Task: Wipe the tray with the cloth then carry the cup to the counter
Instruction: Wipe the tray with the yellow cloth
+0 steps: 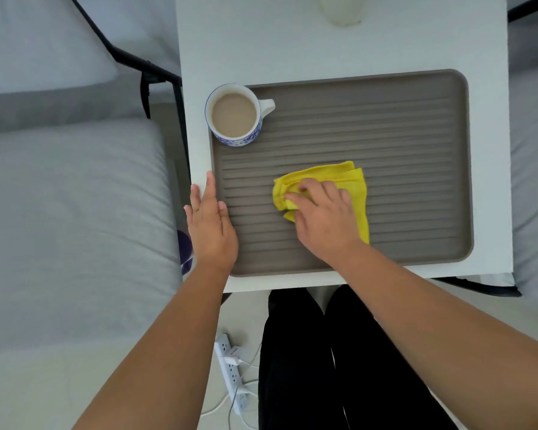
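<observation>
Head view shows me the right hand [319, 217] gripping the bunched yellow cloth [353, 184] against the ribbed grey rectangular tray [416, 135], left hand [210, 220] flat, fingers straight, on its left rim, blue-patterned white cup [235, 114] at the far-left corner.

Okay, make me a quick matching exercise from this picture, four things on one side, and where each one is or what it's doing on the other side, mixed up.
Things:
1. cup
2. cloth
3. left hand
4. power strip

Places or states:
A. on the floor, with cables plugged in
B. at the tray's far left corner, full of a milky drink
C. under the right hand, on the tray's ridges
D. flat along the tray's left edge

Pairs: 1-B, 2-C, 3-D, 4-A
</observation>
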